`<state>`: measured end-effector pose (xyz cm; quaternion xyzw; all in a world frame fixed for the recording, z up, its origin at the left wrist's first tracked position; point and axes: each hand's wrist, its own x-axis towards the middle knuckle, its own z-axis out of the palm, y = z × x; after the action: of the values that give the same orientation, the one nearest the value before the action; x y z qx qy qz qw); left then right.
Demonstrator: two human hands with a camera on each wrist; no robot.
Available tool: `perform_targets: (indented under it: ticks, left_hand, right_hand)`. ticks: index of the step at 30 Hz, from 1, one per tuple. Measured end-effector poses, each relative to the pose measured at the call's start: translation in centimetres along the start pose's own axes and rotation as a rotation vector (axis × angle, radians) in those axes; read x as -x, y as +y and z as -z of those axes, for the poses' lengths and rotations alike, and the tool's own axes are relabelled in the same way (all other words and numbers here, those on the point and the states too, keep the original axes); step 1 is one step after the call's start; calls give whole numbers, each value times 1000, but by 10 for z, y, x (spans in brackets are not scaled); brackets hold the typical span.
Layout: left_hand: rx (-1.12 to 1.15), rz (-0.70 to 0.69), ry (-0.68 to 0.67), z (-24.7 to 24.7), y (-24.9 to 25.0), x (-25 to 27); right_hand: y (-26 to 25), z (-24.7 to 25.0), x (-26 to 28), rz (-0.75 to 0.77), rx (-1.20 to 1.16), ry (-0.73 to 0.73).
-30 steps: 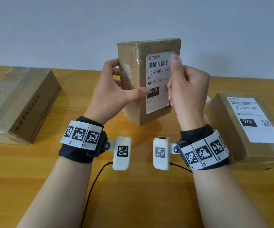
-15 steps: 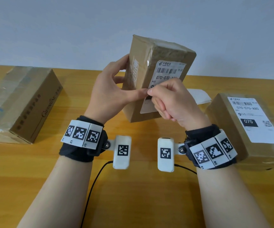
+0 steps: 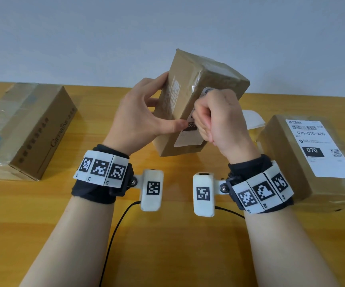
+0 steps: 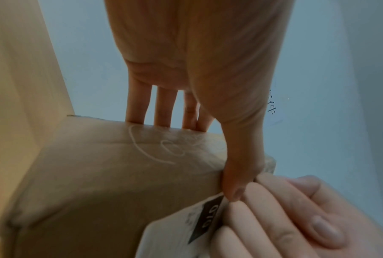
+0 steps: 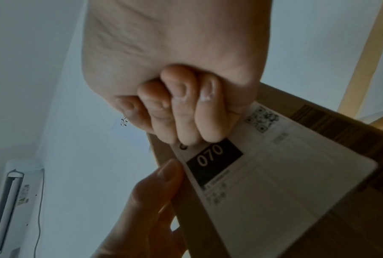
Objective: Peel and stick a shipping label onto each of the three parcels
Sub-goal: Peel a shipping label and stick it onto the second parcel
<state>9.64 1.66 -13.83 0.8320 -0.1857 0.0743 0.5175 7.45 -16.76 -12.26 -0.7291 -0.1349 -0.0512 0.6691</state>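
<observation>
While the left hand [image 3: 138,114] grips the tilted parcel [image 3: 190,104], the fisted right hand [image 3: 215,119] rubs its label [image 5: 263,176]; uneven pressure could crease it.

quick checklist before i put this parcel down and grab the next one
1. Label on the held parcel: ok.
2. Label pressed flat: cannot tell, right hand in a fist covers part of it.
3. Left hand grips the parcel, thumb at the label's edge: ok.
4. Right parcel labelled: ok.
5. Left parcel labelled: not ok, no label shows.
6. Spare label within reach: cannot tell.
</observation>
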Motion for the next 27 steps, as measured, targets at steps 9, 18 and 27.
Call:
perform_targets:
  ticks: [9,18,27]
  left_hand:
    - [-38,15,36,-7,-2,-2]
    - [125,180,215,-2,-11,-3]
    - [375,356,299,3,4,-4]
  right_hand:
    - [2,2,-3,181,-194,17]
    - [11,9,-8,25,162,285]
    - [19,0,-7,75,345,233]
